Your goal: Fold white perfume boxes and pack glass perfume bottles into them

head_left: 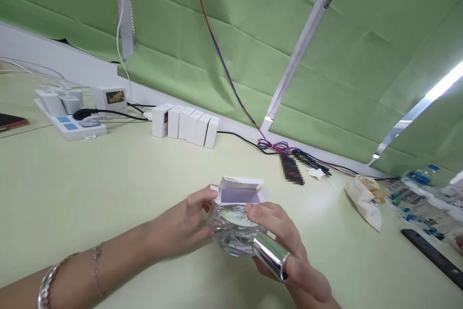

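Note:
Both hands meet over the pale green table (pixel 108 183). My left hand (pixel 188 224) grips the side of a small white carton (pixel 240 191) whose top flaps stand open. My right hand (pixel 285 251) holds a clear, shiny bottle-like object with a silver cap (pixel 269 253) and presses its rounded glass body (pixel 233 232) against the carton's open mouth. The fingers of both hands are curled round these things. Bracelets circle my left wrist (pixel 68 275).
A row of several closed white cartons (pixel 186 126) stands at the back by the wall. A power strip with plugged chargers (pixel 70 114) lies at the back left. Tangled cables (pixel 289 152), a paper bag (pixel 367 198), water bottles (pixel 415 191) and a dark bar (pixel 432 256) are at the right.

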`<state>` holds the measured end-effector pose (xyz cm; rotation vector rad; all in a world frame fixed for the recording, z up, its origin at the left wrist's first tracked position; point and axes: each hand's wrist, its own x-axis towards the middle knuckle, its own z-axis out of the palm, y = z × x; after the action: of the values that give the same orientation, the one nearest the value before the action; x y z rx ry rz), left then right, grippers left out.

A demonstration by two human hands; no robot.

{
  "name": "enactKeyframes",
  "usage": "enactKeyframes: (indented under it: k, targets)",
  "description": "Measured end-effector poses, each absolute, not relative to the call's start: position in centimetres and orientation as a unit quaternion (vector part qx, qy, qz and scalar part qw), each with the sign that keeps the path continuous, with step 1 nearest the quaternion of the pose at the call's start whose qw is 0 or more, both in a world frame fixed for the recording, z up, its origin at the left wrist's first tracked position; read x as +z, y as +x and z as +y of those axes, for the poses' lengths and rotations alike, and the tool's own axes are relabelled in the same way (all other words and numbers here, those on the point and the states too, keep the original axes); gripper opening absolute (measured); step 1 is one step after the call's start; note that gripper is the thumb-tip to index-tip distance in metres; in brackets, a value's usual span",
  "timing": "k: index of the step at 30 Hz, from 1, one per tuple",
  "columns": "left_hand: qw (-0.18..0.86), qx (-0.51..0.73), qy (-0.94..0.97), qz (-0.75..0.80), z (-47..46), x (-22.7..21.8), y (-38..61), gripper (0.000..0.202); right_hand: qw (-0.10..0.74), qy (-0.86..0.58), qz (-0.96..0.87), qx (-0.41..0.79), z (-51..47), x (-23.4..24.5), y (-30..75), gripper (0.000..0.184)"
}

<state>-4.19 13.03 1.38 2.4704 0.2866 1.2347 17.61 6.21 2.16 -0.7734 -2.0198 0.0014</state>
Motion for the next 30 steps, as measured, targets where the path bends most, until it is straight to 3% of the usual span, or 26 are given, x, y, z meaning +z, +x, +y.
enactKeyframes:
  k: [5,9,12,16,19,22,30]
  targets:
    - [0.199,0.416,0.878,0.128,12.9,1.3,-4.3,0.049,0.567,-0.276,-0.77,-0.103,6.5,4.1,17.1,0.042]
    - [0.192,0.388,0.889,0.148,12.9,1.1,-4.7,0.049,0.64,-0.237,-0.708,-0.181,7.4,4.8,16.8,0.067]
    - [0.206,0.38,0.894,0.117,12.7,1.6,-4.7,0.05,0.662,-0.196,-0.696,-0.197,7.9,4.7,16.6,0.073]
    - [0.228,0.361,0.9,0.087,12.4,2.3,-4.6,0.041,0.677,-0.209,-0.681,-0.183,7.7,4.8,15.9,0.073]
    - [0.215,0.37,0.9,0.081,12.5,2.0,-4.5,0.046,0.685,-0.209,-0.681,-0.153,7.6,4.5,15.4,0.069]
    - [0.193,0.39,0.896,0.091,12.6,1.4,-4.5,0.051,0.659,-0.201,-0.719,-0.09,7.8,3.7,15.4,0.064]
    - [0.194,0.4,0.884,0.14,12.6,0.9,-4.6,0.041,0.61,-0.29,-0.738,0.013,7.8,3.2,15.9,0.053]
